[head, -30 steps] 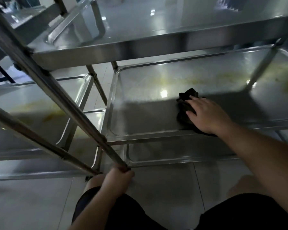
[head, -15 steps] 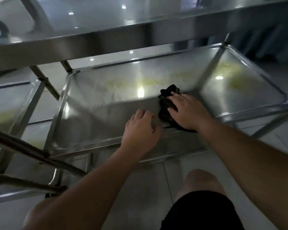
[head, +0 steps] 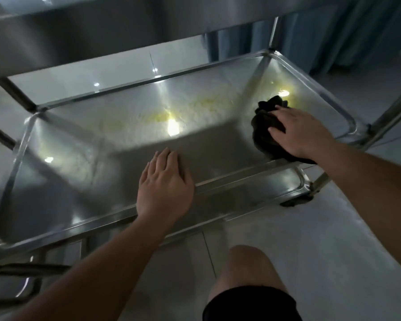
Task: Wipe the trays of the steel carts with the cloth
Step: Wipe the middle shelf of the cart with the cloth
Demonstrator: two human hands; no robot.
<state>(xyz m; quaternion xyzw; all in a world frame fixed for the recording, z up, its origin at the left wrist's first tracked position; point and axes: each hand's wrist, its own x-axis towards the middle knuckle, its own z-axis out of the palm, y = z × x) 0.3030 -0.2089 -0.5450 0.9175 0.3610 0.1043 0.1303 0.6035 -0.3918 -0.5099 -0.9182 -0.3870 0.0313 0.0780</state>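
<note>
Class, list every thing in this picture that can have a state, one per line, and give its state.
Tray: partly dirty, yellowish smears toward the far side.
Cloth: bunched up, lying on the tray under the right hand.
Right hand: fingers flat, pressing the cloth.
Left hand: flat on the tray, holding nothing.

Commercial kitchen or canteen: tiered steel cart (head: 347, 121), tiled floor (head: 310, 228).

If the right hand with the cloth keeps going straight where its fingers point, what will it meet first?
The right hand presses the cloth flat, fingers pointing left and slightly away across the tray. That path looks free of objects; it would probably first cross the yellowish stain near the middle, though depth is hard to judge.
</note>
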